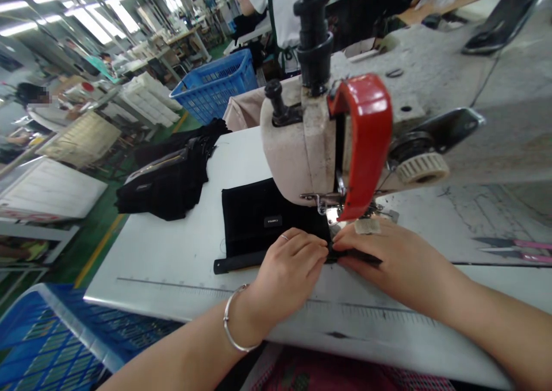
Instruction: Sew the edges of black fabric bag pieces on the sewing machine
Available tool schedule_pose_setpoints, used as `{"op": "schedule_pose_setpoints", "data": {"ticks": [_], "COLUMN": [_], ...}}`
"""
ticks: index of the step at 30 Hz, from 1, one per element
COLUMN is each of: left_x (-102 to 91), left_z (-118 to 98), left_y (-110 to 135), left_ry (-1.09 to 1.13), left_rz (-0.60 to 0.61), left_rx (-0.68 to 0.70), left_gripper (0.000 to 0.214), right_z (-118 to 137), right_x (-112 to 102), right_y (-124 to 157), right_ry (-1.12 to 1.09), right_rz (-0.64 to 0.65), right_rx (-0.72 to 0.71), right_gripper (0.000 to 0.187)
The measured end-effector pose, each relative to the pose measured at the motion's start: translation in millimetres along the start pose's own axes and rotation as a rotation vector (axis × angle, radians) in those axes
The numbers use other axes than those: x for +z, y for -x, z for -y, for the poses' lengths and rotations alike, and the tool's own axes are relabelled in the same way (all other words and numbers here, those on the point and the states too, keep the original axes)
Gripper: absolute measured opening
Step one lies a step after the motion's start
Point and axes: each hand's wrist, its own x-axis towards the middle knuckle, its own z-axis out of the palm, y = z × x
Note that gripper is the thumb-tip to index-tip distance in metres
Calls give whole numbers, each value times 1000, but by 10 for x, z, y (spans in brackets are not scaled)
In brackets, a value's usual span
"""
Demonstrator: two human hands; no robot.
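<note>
A black fabric piece (254, 215) with a small label lies flat on the white sewing table (172, 253), under the head of a beige sewing machine (302, 144) with a red guard (366, 138). A black zipper strip (239, 261) runs along the fabric's near edge. My left hand (288, 267), with a ring and a silver bracelet, curls its fingers onto the strip just in front of the needle. My right hand (388, 256) pinches the same strip from the right, fingertips almost meeting the left hand's.
A pile of black fabric pieces (168, 178) sits at the table's far left. Pink-handled scissors (517, 247) lie at the right. Blue baskets stand at the near left (38, 345) and behind the table (215, 83). Another person (280, 11) works at the back.
</note>
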Motion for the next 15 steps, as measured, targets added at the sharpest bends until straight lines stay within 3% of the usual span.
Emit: {"op": "schedule_pose_setpoints", "data": {"ticks": [8,15], "left_x": [-16,-30], "left_z": [-5,18], "left_y": [-9,-24], "left_ry": [12,9], "left_rz": [33,46], "left_rx": [0,15], "left_gripper": [12,14], "right_z": [-7,41], "right_x": [64,68], "right_y": [48,55], "right_ry": [48,65], "right_rz": [10,-55], "right_rx": [-52,-99], "right_gripper": [19,19]}}
